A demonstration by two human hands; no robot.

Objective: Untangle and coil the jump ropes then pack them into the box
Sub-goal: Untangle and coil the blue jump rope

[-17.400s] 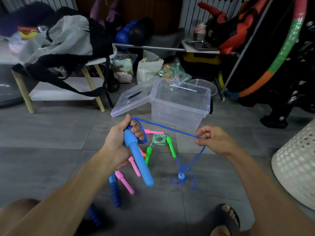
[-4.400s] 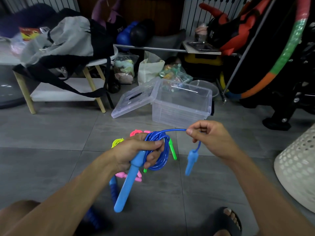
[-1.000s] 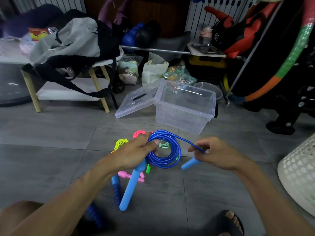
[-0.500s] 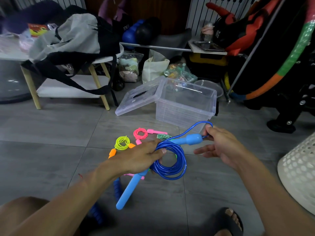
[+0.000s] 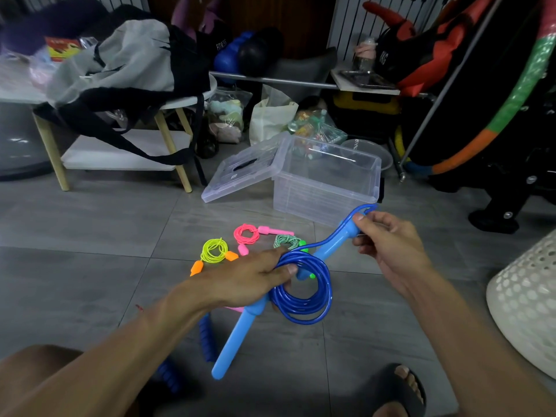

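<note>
My left hand point(image 5: 252, 279) grips the coiled blue jump rope point(image 5: 304, 288) together with one light-blue handle point(image 5: 237, 335) that points down towards the floor. My right hand point(image 5: 388, 245) pinches the second light-blue handle point(image 5: 334, 240) near its rope end and holds it slanted against the coil. On the floor behind lie a coiled yellow rope with orange handles point(image 5: 214, 249), a coiled pink rope point(image 5: 247, 233) and a green-white rope point(image 5: 287, 241). A dark blue ribbed handle point(image 5: 207, 338) lies under my left arm. The clear plastic box point(image 5: 326, 188) stands open just beyond.
The box's lid point(image 5: 240, 171) leans against its left side. A low white table point(image 5: 120, 145) with a grey bag stands at the left. A white perforated basket point(image 5: 529, 299) is at the right. Bags and sports gear crowd the back wall. My sandalled foot point(image 5: 400, 389) is at the bottom.
My right hand has drawn the second handle back in, its lower end now lying through the coil. The left hand keeps holding the coil and first handle.
</note>
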